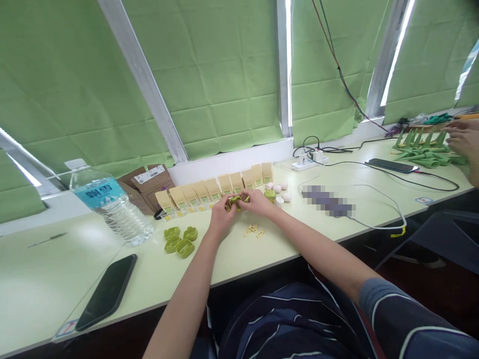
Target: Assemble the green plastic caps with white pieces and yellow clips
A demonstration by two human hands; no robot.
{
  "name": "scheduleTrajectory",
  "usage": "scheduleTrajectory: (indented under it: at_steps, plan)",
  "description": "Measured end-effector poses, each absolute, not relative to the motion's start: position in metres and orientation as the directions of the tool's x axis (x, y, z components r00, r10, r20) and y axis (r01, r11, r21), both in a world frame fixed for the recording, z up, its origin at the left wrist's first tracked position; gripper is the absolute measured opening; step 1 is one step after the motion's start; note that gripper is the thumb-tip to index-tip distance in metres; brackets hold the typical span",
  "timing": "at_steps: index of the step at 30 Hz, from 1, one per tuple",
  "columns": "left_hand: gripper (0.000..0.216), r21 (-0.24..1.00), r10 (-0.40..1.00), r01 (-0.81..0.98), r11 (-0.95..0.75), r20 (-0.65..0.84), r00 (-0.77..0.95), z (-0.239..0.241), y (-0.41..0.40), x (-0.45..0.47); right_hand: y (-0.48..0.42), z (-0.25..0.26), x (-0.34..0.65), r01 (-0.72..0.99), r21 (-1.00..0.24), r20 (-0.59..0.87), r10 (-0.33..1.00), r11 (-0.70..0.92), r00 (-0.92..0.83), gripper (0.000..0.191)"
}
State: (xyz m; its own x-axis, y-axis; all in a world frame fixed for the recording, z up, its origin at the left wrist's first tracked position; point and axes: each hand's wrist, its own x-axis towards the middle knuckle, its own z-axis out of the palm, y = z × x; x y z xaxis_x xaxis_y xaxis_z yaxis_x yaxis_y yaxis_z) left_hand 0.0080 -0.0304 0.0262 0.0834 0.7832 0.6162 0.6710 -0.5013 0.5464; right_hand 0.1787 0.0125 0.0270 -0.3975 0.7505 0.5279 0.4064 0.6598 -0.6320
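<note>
Both hands meet over the middle of the table around a small olive-green moulded piece. My left hand pinches it from the left, and my right hand closes on it from the right. Fingers cover much of its shape. Just in front of the hands lie several pale yellow rings. Left of my left forearm sit several olive-green hollow pieces. Behind the hands stands a row of cream box-like pieces with green squares. Beyond my right hand are another green piece and several pale pink-white rounded pieces.
A large water bottle leans at the left beside a cardboard box. A dark phone lies near the front edge. Rightward are a power strip, cables, another phone, and a co-worker's hands at green pieces.
</note>
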Motion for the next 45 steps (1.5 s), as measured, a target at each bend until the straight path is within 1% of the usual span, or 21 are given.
scheduleTrajectory:
  at_steps: [7, 23, 28, 32, 36, 45]
  plan:
    - [0.027, 0.537, 0.78, 0.674, -0.507, 0.619, 0.094, 0.0262, -0.0297, 0.0071, 0.0115, 0.0285, 0.1789, 0.417, -0.624, 0.527, 0.75, 0.661, -0.401, 0.011]
    - [0.023, 0.553, 0.789, 0.664, -0.503, 0.608, 0.091, 0.0254, -0.0284, 0.0063, 0.0104, 0.0278, 0.1793, 0.41, -0.619, 0.534, 0.742, 0.67, -0.407, 0.016]
    - [0.025, 0.568, 0.795, 0.65, -0.504, 0.599, 0.093, 0.0271, -0.0281, 0.0066, 0.0107, 0.0279, 0.1795, 0.397, -0.625, 0.533, 0.738, 0.673, -0.413, 0.013]
    - [0.025, 0.572, 0.798, 0.648, -0.503, 0.596, 0.093, 0.0269, -0.0277, 0.0067, 0.0122, 0.0272, 0.1784, 0.419, -0.621, 0.525, 0.749, 0.662, -0.405, 0.011]
    - [0.025, 0.577, 0.796, 0.642, -0.505, 0.599, 0.088, 0.0238, -0.0259, 0.0052, 0.0128, 0.0262, 0.1766, 0.426, -0.622, 0.529, 0.754, 0.657, -0.391, 0.012]
    - [0.022, 0.607, 0.813, 0.644, -0.465, 0.581, 0.039, 0.0229, -0.0237, 0.0057, 0.0123, 0.024, 0.1769, 0.409, -0.61, 0.536, 0.734, 0.679, -0.417, 0.017]
